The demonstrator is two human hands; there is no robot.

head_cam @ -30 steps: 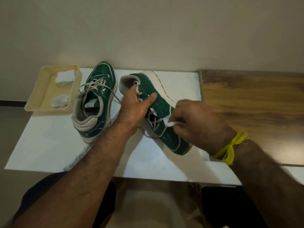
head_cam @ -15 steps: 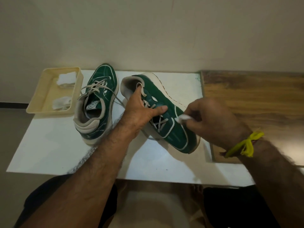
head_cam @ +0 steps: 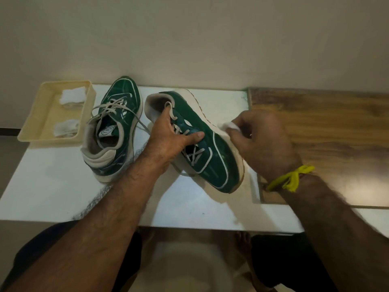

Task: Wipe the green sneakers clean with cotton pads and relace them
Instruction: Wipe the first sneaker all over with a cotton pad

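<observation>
Head view: left hand (head_cam: 168,140) grips the tilted green sneaker (head_cam: 212,157) by its laces on the white board (head_cam: 52,186), right hand (head_cam: 261,144) pinching a cotton pad (head_cam: 229,125) against its sole edge.

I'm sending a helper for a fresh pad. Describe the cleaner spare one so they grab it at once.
Find the cream tray at the white board's far left corner, beside the flat green sneaker. Two cotton pads lie inside; take the far pad, bright white, not the greyer near pad.
</observation>
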